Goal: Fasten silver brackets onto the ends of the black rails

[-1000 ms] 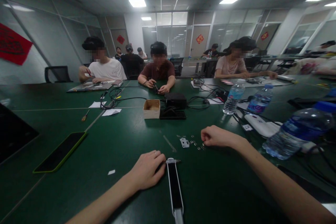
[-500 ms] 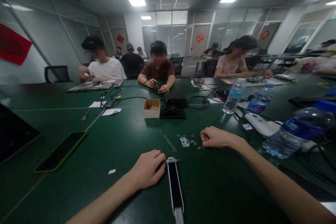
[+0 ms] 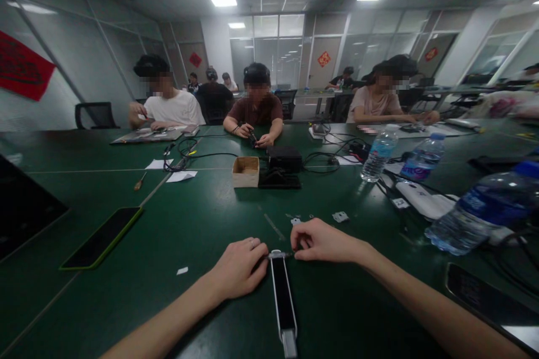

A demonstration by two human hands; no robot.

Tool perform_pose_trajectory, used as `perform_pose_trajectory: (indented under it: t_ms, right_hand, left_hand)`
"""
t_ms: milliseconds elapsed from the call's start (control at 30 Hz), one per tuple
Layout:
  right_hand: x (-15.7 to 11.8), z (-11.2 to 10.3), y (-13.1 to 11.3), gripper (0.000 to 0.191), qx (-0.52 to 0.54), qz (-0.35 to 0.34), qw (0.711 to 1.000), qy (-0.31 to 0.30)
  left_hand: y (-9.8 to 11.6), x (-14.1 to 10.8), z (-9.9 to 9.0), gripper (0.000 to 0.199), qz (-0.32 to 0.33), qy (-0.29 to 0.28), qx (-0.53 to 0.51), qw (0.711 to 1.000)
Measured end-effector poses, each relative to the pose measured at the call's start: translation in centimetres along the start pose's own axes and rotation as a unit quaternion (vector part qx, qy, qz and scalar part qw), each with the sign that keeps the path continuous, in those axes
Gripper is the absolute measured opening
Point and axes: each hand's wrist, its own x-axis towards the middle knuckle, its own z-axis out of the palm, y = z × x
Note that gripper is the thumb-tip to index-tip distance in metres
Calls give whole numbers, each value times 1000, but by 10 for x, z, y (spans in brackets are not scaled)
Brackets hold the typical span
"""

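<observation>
Before me lies a long narrow device with a white frame and black face (image 3: 284, 297), a thin crossbar (image 3: 277, 254) at its far end. My left hand (image 3: 240, 269) is palm down beside it, thumb and forefinger closed on the crossbar's left end. My right hand (image 3: 322, 241) is closed in a pinch at the right end; whatever sits between its fingertips is too small to make out. Behind that hand, one small metal plate (image 3: 296, 221) is partly covered, as are the small rings near it. Another metal plate (image 3: 340, 216) lies further right.
A small open box (image 3: 246, 180) stands ahead beside a black device (image 3: 284, 159). Left are a green-edged phone (image 3: 101, 238) and a screwdriver (image 3: 140, 182). Water bottles (image 3: 484, 207) and cables fill the right, with another phone (image 3: 484, 297). Several people sit across the table.
My right hand has moved left and nearer, from the small rings to the crossbar's right end, uncovering the right-hand metal plate. My left hand stays at the crossbar. The view has shifted slightly.
</observation>
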Motion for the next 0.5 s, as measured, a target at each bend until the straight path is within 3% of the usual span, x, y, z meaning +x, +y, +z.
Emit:
perform_pose_trajectory:
  t_ms: [500]
  right_hand:
    - [3, 13, 1, 21, 17, -4, 1000, 14]
  left_hand:
    - [0, 0, -1, 11, -4, -4, 4, 1000]
